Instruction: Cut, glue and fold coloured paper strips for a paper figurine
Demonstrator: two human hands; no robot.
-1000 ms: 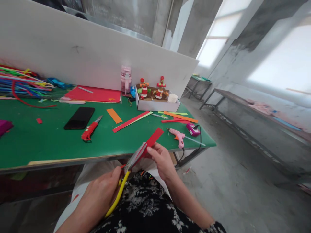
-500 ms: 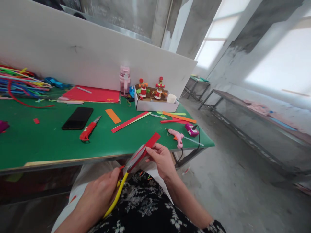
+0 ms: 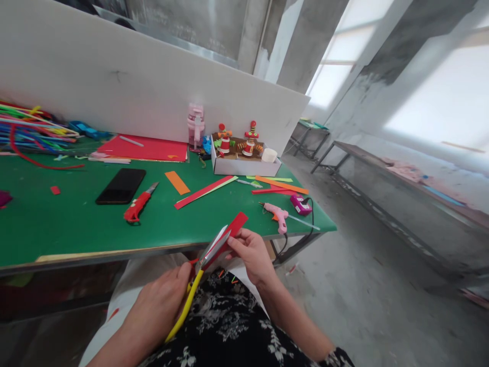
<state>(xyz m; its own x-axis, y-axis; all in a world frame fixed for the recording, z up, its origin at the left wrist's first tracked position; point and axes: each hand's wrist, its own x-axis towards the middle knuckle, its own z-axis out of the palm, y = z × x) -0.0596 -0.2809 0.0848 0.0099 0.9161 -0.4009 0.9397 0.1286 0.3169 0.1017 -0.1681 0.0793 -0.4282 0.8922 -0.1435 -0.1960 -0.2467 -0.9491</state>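
My left hand [image 3: 162, 300] is closed on the scissors [image 3: 187, 306], which have a yellow handle and long metal blades pointing up and right. Between my right hand's [image 3: 250, 255] thumb and fingers is a red paper strip [image 3: 237, 222], its far end sticking up over the table's front edge. The blades lie along the strip, slightly apart at their tips, close to my right fingertips. Part of the handle is hidden by my left hand.
On the green table [image 3: 91, 229] lie a red cutter [image 3: 135, 208], a phone [image 3: 121, 186], an orange strip [image 3: 177, 182], more coloured strips and a pink glue gun [image 3: 278, 214]. Behind stand a box [image 3: 244, 166] with two figures and a pink bottle [image 3: 196, 127].
The scissor blades now stand more visibly apart beside the strip. The strip's far end has shifted slightly left and down with my right fingers.
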